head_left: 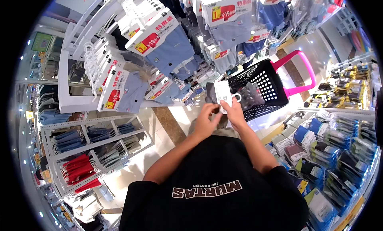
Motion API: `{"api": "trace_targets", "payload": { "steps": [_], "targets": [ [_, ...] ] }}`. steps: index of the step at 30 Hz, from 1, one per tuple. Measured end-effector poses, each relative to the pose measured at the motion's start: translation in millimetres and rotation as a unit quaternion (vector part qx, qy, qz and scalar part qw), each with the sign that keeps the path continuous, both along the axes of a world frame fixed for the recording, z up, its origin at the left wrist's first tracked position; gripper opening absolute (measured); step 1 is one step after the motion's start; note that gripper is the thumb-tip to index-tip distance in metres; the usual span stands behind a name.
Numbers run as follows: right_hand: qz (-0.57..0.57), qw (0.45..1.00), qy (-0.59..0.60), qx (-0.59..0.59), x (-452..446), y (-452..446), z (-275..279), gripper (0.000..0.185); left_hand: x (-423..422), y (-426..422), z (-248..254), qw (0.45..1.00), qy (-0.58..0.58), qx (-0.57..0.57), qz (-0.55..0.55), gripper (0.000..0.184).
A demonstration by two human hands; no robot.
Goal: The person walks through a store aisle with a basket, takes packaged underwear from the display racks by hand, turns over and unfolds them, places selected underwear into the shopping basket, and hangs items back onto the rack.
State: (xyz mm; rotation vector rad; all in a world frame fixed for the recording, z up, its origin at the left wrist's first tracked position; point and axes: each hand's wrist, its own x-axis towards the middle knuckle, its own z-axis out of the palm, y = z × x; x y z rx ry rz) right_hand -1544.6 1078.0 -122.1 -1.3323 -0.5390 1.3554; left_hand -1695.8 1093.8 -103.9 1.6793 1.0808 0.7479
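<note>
In front of my chest I have a small dark packaged garment with a white card header point(222, 91) and a white plastic hook. My right hand point(234, 111) is closed on the card near the hook. Beside it, my left hand point(208, 118) has its fingers bent at the lower left edge of the package, the fingertips partly hidden. Just beyond my hands is a black perforated basket point(268, 77) with a pink handle point(312, 73). A clear package with dark contents point(252, 94) lies inside it.
Hanging packs of blue and grey garments point(167, 51) with price cards fill the rack ahead. At the left is a white divided shelf point(89, 132) with folded clothes, red ones point(77, 168) among them. Packaged goods point(319, 151) line the display at the right.
</note>
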Motion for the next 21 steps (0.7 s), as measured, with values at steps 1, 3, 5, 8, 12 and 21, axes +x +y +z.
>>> {"api": "trace_targets", "payload": {
  "steps": [1,3,5,8,12,21],
  "targets": [
    [0.014,1.000,-0.022,0.000,3.8,0.6,-0.1,0.035,-3.9,-0.7,-3.6,0.996,-0.015,-0.072,0.054,0.035],
    [0.038,0.999,0.008,0.013,9.5,1.9,3.6,0.036,-14.2,-0.6,-19.8,0.982,-0.059,-0.113,0.139,0.031],
    [0.067,0.994,0.088,0.009,17.4,-0.6,18.0,0.035,-24.3,0.0,-31.9,0.950,-0.093,-0.228,0.190,0.032],
    [0.113,0.959,0.258,-0.015,32.1,-3.3,37.9,0.034,-27.0,-3.8,-17.1,0.862,-0.247,-0.403,0.180,0.041],
    [0.122,0.938,0.321,-0.049,38.0,3.2,18.4,0.032,-21.9,3.8,20.4,0.741,-0.455,-0.486,0.090,0.038],
    [0.128,0.941,0.288,-0.120,22.7,18.1,-7.3,0.038,-29.3,18.2,38.4,0.820,-0.433,-0.357,0.111,0.029]
  ]
}}
